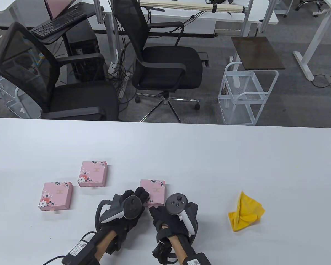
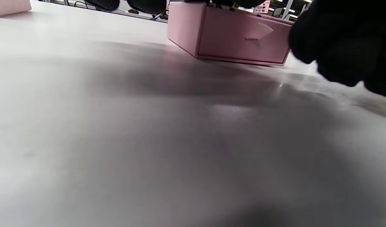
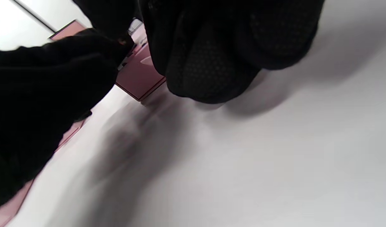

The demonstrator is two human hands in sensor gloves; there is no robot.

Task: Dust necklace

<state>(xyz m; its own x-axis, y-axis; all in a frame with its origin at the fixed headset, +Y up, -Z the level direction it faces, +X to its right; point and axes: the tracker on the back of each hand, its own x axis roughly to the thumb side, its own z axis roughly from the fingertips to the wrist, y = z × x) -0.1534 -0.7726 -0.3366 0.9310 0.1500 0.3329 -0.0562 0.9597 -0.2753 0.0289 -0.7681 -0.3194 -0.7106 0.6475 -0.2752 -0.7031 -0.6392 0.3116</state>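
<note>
Two gloved hands meet at the near edge of a white table [image 1: 237, 154], both at the front of a pink floral jewellery box [image 1: 154, 191] that sits just ahead of them. The left hand [image 1: 129, 205] rests its fingers [image 1: 142, 193] over the box's near left corner, curled on top of the lid; the left wrist view shows the box's drawer front [image 2: 243, 41] with a small pale pull tab [image 2: 259, 31], the drawer looking closed and flush. The right hand [image 1: 168, 218] comes in just beside the box's near edge, its fingertips [image 1: 154, 211] drawn together close to the left hand; the right wrist view shows dark fingers [image 3: 211, 56] bunched before the pink box [image 3: 139, 75], but whether they pinch the tab or anything else cannot be told. No necklace shows in any view, so its place cannot be told from these pictures. Two more pink boxes of the same pattern lie to the left: one [image 1: 93, 173] farther back, another [image 1: 56, 195] nearer the table's left side, well apart from the hands. A crumpled yellow cloth [image 1: 245, 212] lies on the table to the right of the right hand, untouched. Beyond the table stand two black office chairs [image 1: 160, 55], a white wire cart [image 1: 247, 93] and desks with a keyboard [image 1: 58, 23].
</note>
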